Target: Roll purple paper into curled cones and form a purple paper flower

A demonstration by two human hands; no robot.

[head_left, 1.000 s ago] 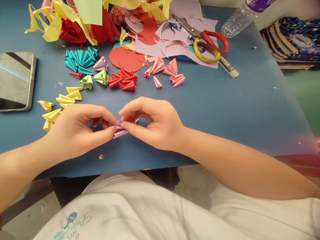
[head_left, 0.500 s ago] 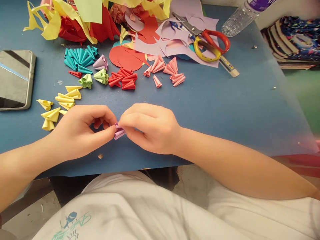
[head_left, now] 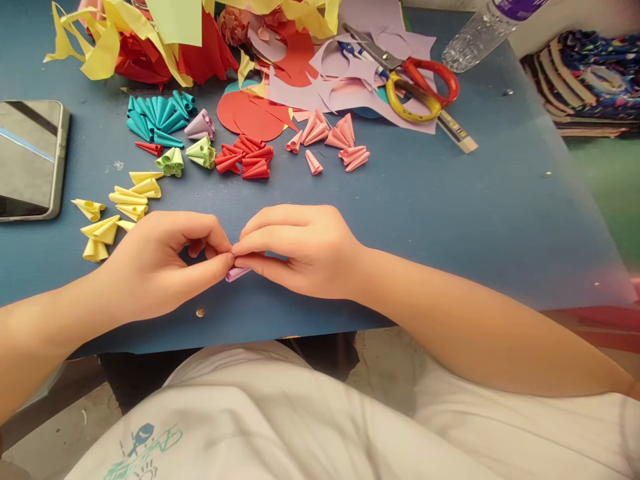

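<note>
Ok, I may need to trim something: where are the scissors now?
In the head view, the scissors lie near the top, right of centre, mostly on cut purple paper, left of the bottle.

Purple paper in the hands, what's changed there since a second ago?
The right hand has closed its raised fingers down toward its thumb, covering more of the purple paper. Nothing was let go: the left hand keeps its grip. The scissors and phone stayed put.

A rolled lilac paper piece [head_left: 237, 273], mostly hidden, sits pinched between left hand [head_left: 167, 267] and right hand [head_left: 307, 253].
</note>
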